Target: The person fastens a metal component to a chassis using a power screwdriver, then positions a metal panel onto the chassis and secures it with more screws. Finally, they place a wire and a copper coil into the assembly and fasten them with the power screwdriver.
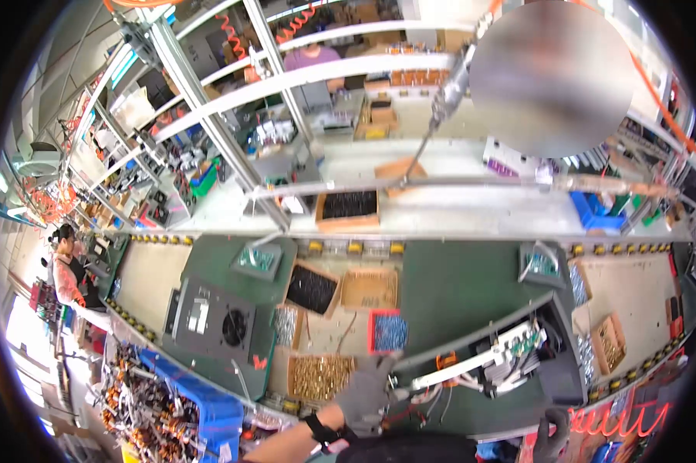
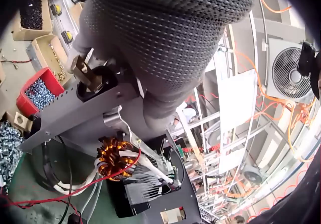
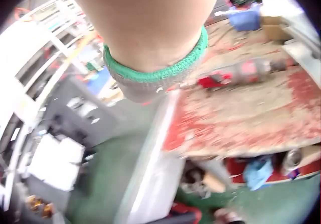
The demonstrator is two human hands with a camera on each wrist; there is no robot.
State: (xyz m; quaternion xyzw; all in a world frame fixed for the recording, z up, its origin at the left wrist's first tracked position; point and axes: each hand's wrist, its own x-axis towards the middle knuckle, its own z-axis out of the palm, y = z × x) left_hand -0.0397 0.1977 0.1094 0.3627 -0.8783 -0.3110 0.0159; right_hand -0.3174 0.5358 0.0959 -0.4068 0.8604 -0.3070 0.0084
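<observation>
My left hand (image 1: pixel 363 397), in a grey knit glove, grips the end panel of a grey metal chassis (image 2: pixel 70 113). In the left wrist view its fingers lie beside a brass terminal (image 2: pixel 86 74) in a round black bushing, with the thumb on the panel's other side. Inside the chassis are a copper-wound coil (image 2: pixel 118 156), a circuit board (image 1: pixel 527 339) and loose red, black and white wires. My right hand (image 1: pixel 550 436), also gloved, is apart from the chassis at the bench's front edge, fingers loosely bent. The wrist hides most of it in the right wrist view, beside a green cuff (image 3: pixel 155 76).
A power screwdriver (image 3: pixel 235 76) lies on a worn, red-edged board to the right. Beyond the left hand are a red bin of screws (image 1: pixel 388 332), a carton of brass parts (image 1: pixel 321 376) and a carton of black parts (image 1: pixel 313 288). Another chassis (image 1: pixel 213 320) lies left.
</observation>
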